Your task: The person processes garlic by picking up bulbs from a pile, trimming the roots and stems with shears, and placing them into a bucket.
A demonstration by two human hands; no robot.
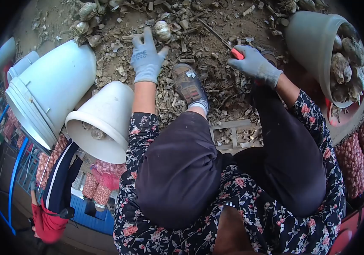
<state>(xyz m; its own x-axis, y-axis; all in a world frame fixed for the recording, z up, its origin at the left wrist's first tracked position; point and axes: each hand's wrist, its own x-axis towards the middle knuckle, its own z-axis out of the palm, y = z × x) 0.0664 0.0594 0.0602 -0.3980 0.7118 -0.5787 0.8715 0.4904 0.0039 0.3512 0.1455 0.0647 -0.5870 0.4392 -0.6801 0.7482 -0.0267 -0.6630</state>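
Observation:
My left hand (147, 57), in a grey work glove, reaches forward with its fingers spread and nothing in it. Just past its fingertips, slightly to the right, a whitish garlic bulb (162, 30) lies among dry scraps. My right hand (254, 64), gloved too, is closed around the red handle (237, 54) of a knife. Its thin, long blade (216, 34) points forward and left, low over the littered ground. More garlic bulbs (87, 12) with stems lie at the far left of the work area.
Two white buckets (58, 76) (105, 110) lie tipped on my left. On the right a tilted bucket (311, 38) holds several garlic bulbs (347, 59). Filled mesh sacks (352, 165) stand at the right edge. A person in red (50, 221) is behind on the left. Stem scraps cover the ground.

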